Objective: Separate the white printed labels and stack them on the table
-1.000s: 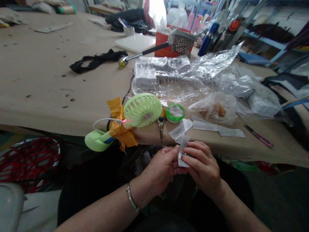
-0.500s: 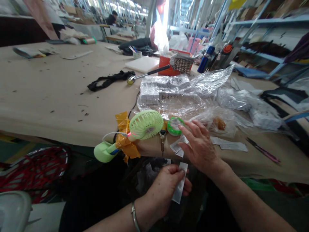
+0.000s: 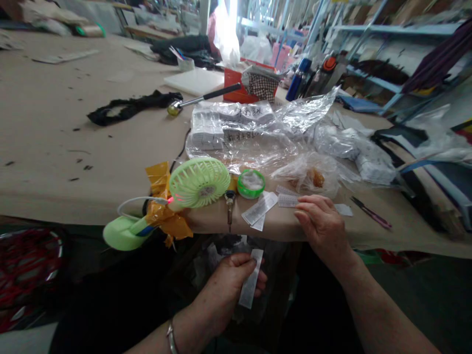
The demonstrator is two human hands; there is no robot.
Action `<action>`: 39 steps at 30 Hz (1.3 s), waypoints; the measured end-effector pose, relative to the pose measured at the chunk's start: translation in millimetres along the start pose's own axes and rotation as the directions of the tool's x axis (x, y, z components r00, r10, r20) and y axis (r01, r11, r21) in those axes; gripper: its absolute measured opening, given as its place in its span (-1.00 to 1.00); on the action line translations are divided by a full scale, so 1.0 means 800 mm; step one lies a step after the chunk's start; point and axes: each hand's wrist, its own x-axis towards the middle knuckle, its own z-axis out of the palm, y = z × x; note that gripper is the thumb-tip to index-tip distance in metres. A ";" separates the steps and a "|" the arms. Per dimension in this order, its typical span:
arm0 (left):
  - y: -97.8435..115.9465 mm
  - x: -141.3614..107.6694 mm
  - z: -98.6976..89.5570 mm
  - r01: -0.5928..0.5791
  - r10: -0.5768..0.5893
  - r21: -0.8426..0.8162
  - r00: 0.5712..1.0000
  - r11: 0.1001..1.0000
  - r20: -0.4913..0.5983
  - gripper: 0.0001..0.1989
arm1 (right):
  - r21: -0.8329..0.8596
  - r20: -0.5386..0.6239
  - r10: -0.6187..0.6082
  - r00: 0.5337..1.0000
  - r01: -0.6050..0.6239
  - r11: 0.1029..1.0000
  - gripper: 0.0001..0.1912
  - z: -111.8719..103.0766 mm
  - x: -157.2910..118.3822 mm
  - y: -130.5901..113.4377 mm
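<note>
In my left hand (image 3: 236, 275), thumb and fingers are closed on a white label strip (image 3: 251, 282), held below the table edge. My right hand (image 3: 326, 231) rests at the table's front edge, fingers together, with the tips on the end of a printed label (image 3: 287, 200). Two more white labels (image 3: 260, 207) lie crossed to the left of it, and part of another label (image 3: 343, 210) shows just beyond the right hand. Behind the crossed labels stands a round green tub (image 3: 250, 184) with white filling. A pointed tool like a soldering iron (image 3: 229, 206) sticks out over the edge.
A light green fan (image 3: 199, 183) is fixed to the edge with brown tape (image 3: 169, 221). Clear plastic bags (image 3: 265, 147) with label stacks spread behind. Pink-handled snips (image 3: 372, 213) lie at the right. Farther back are a black-handled hammer-like tool (image 3: 204, 98) and a black fabric piece (image 3: 129, 108).
My right hand has moved from over the green tub rightward to the printed label. My left hand still holds its strip. The whole view has shifted to the right.
</note>
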 end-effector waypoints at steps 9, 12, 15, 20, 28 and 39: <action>-0.001 -0.004 0.013 0.010 -0.010 0.000 1.000 1.000 -0.022 -0.86 | -0.121 0.039 -0.034 0.999 0.039 0.992 -0.78 0.015 -0.043 -0.015; 0.006 -0.008 0.017 0.022 -0.022 -0.003 0.999 1.000 -0.028 -0.86 | 0.030 -0.050 -0.046 0.998 0.047 0.998 -0.93 0.013 -0.044 -0.010; 0.011 -0.011 0.021 0.023 -0.023 -0.005 1.000 1.000 -0.017 -0.86 | 0.109 -0.076 -0.026 0.997 0.035 0.993 -0.95 0.012 -0.040 -0.010; 0.014 -0.013 0.027 0.000 0.001 -0.023 1.000 1.000 0.028 -0.86 | 0.021 0.024 0.005 1.000 -0.006 1.000 -0.71 0.015 -0.036 -0.010; 0.020 -0.019 0.032 0.055 -0.048 -0.088 0.996 0.995 0.078 -0.83 | 0.320 -0.122 0.023 0.992 0.018 0.947 -0.75 0.005 -0.058 -0.027; 0.011 -0.016 0.022 -0.080 0.106 -0.337 0.992 0.938 0.061 -0.94 | 0.451 -0.018 -0.281 0.959 0.259 0.854 -0.80 0.010 -0.088 -0.113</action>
